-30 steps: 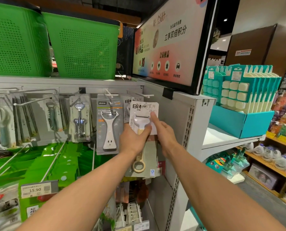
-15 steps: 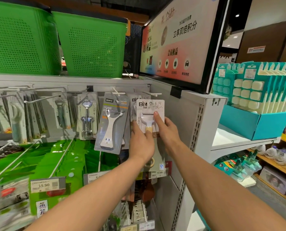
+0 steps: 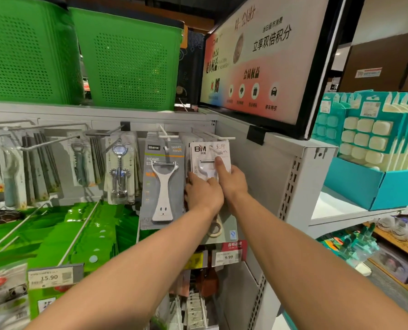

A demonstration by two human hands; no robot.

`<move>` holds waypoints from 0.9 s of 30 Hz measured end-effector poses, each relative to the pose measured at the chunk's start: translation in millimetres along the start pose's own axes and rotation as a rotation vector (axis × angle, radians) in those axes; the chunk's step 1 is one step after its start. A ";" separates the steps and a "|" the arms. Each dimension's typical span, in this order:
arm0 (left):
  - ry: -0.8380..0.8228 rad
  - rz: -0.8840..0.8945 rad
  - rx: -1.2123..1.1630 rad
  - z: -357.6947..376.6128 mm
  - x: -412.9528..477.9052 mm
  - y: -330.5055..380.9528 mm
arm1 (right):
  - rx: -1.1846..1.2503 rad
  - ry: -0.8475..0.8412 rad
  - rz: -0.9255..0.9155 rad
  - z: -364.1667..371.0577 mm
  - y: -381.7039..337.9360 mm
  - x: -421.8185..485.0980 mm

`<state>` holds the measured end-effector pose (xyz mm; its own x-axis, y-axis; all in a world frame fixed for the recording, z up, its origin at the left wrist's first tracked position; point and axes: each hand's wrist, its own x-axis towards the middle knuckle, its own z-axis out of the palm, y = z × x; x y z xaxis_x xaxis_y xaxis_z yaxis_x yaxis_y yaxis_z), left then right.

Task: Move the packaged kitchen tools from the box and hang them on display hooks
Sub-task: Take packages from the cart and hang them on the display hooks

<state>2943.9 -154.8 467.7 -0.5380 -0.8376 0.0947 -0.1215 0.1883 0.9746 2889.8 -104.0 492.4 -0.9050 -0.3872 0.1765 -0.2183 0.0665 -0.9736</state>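
**Peeler card lifted to the hook**

The peeler card [image 3: 209, 151] has gone up toward 12 o'clock and sits straighter, its top edge now level with the tip of the display hook [image 3: 222, 136]. The left hand [image 3: 203, 194] and right hand [image 3: 232, 181] have closed up and now touch. The right forefinger [image 3: 218, 163] has slid onto the blade's end. At 9 o'clock of the card, the grey peeler pack [image 3: 162, 182], tilted half a second ago, hangs straight again.

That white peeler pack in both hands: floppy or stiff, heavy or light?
Probably fairly stiff: the peeler pack looks flat, unbent, though the left hand and right hand hold only its middle. Likely light: fingers alone manage it. Its plastic front may be slippery.
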 end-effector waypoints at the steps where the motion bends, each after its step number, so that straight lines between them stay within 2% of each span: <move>1: -0.003 -0.026 -0.008 1.2 4.4 3.8 | -0.013 -0.005 0.003 2.3 0.4 5.8; 6: 0.013 -0.128 -0.001 13.2 35.0 7.1 | 0.003 -0.066 0.035 11.9 3.0 35.4; 12: 0.053 -0.138 -0.010 18.9 51.6 7.4 | 0.045 -0.125 0.087 16.2 10.9 55.0; 15: 0.072 -0.110 -0.009 16.4 48.7 8.0 | 0.001 -0.156 0.092 14.9 13.7 53.7; 19: 0.117 0.023 -0.041 14.0 29.5 9.6 | -0.019 -0.130 0.088 0.6 18.2 34.5; 27: -0.154 -0.099 -0.141 4.7 -47.7 -11.4 | -0.058 -0.007 0.171 -49.3 52.2 -50.2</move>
<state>2967.0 -114.6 451.1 -0.6518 -0.7580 -0.0240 -0.0679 0.0268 0.9973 2905.8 -35.8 439.8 -0.9282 -0.3720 0.0079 -0.0824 0.1847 -0.9793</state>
